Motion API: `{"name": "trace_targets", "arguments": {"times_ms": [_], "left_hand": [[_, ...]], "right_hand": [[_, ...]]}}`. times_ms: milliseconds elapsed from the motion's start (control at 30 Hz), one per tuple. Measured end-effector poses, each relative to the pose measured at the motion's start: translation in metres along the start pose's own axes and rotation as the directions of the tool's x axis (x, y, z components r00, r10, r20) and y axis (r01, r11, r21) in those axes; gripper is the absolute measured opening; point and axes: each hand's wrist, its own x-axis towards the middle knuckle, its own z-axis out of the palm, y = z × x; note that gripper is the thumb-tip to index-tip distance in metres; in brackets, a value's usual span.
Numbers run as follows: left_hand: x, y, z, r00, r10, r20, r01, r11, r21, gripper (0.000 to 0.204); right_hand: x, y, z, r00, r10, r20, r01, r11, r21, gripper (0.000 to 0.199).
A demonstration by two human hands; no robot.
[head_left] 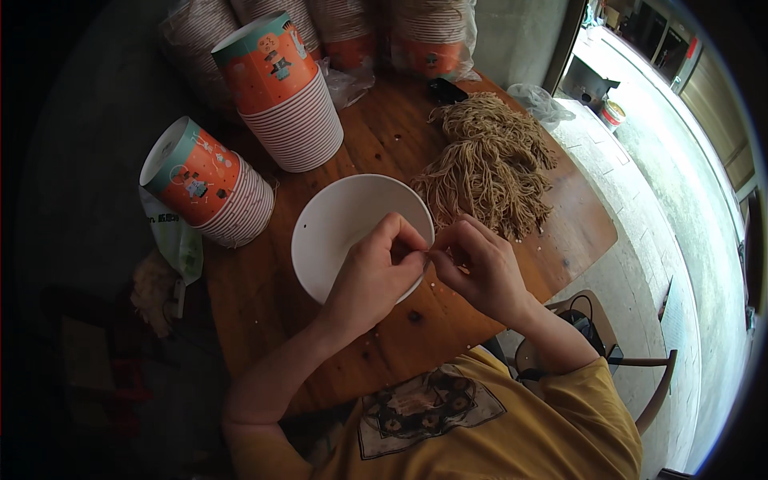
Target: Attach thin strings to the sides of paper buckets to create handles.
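My left hand (pixel 372 272) is over the right side of a round white paper tub (pixel 324 232), its thumb and fingers pinched. Fingertip to fingertip with it, my right hand (pixel 486 272) is pinched too, just past the tub's right rim. Whatever lies between the fingertips is too small to make out. Inside the tub a small dark spot shows on the left wall; my left hand hides part of the bottom. Beyond my right hand lies a loose heap of tan, string-like strands (pixel 496 164).
Two stacks of orange-and-teal paper tubs (pixel 292 120) stand on the table's left side. Bagged tub stacks (pixel 432 40) line the back, near a black flat object (pixel 446 90). Light crumbs dot the wooden table (pixel 368 352). A chair (pixel 660 384) stands at the right.
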Motion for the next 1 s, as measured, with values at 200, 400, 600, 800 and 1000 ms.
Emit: {"name": "trace_targets", "arguments": {"times_ms": [200, 400, 600, 800, 1000], "left_hand": [[0.005, 0.005, 0.002, 0.994, -0.069, 0.090, 0.092, 0.956, -0.278, 0.016], [0.008, 0.006, 0.001, 0.969, -0.188, 0.161, 0.244, 0.840, -0.484, 0.019], [0.008, 0.005, 0.004, 0.972, -0.204, 0.121, 0.237, 0.858, -0.455, 0.018], [0.008, 0.003, 0.009, 0.990, -0.124, 0.072, 0.142, 0.923, -0.358, 0.017], [0.006, 0.001, 0.007, 0.987, -0.121, 0.109, 0.153, 0.918, -0.365, 0.016]], "right_hand": [[-0.009, 0.011, 0.002, 0.979, 0.203, -0.003, -0.198, 0.958, 0.205, 0.013], [-0.016, 0.017, 0.006, 0.953, 0.302, 0.017, -0.278, 0.852, 0.443, 0.011], [-0.013, 0.017, 0.001, 0.983, -0.109, -0.149, 0.101, 0.993, -0.060, 0.014], [-0.011, 0.016, -0.005, 0.943, -0.327, -0.059, 0.283, 0.884, -0.373, 0.016], [-0.002, 0.029, -0.011, 0.860, 0.377, 0.344, -0.503, 0.513, 0.696, 0.008]]}}
